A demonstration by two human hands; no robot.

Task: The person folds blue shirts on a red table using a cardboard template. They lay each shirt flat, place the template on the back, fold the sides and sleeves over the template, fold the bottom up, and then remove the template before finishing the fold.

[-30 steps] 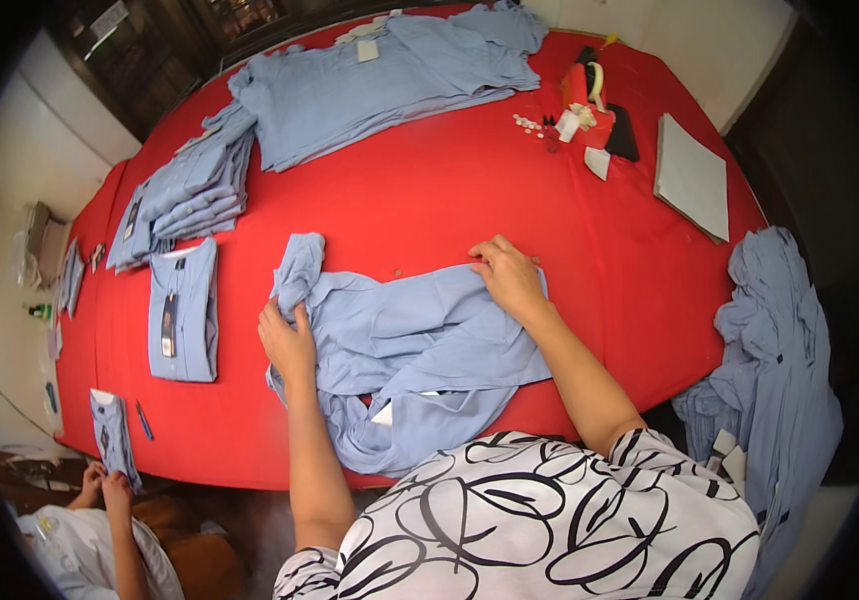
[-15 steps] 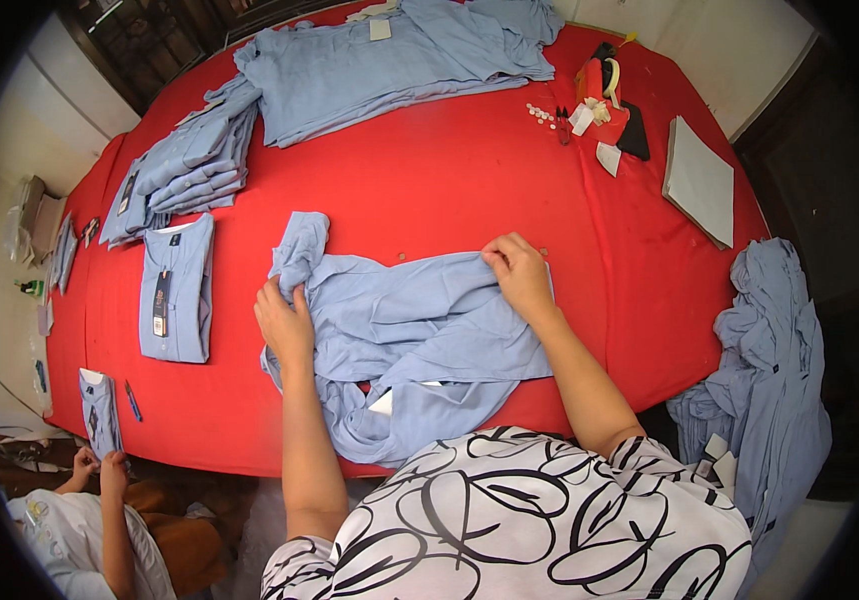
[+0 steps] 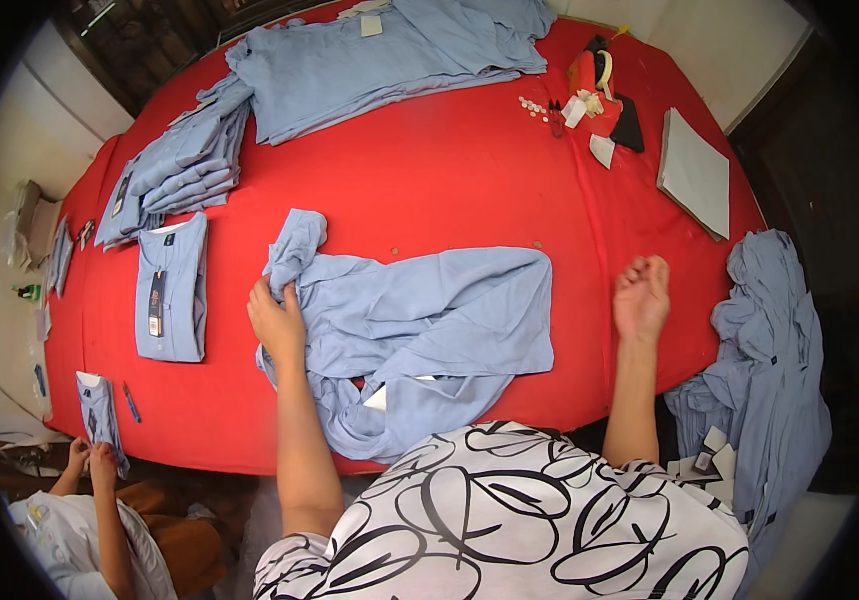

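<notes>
A light blue shirt [image 3: 429,310] lies spread and wrinkled on the red-covered table in front of me, one sleeve bunched at its upper left and a white tag [image 3: 377,398] showing near its lower edge. My left hand [image 3: 277,322] grips the bunched cloth at the shirt's left side, thumb and fingers closing round it; part of the grip is hidden. Off to the right, my right hand [image 3: 641,300] is raised clear of the shirt. Its palm faces up, its fingers are loosely curled and apart, and nothing shows in it.
Left of the shirt lies a folded, tagged shirt [image 3: 171,290]; behind it is a stack of folded shirts [image 3: 189,170]. More shirts [image 3: 379,70] cover the far side. Back right are a tape dispenser [image 3: 601,75] and white sheets [image 3: 694,175]. A co-worker's hands [image 3: 99,455] handle another folded shirt.
My right hand has let go of the shirt's upper right edge and moved right, away from it. The left hand keeps its place at the bunched sleeve. The view has shifted slightly.
</notes>
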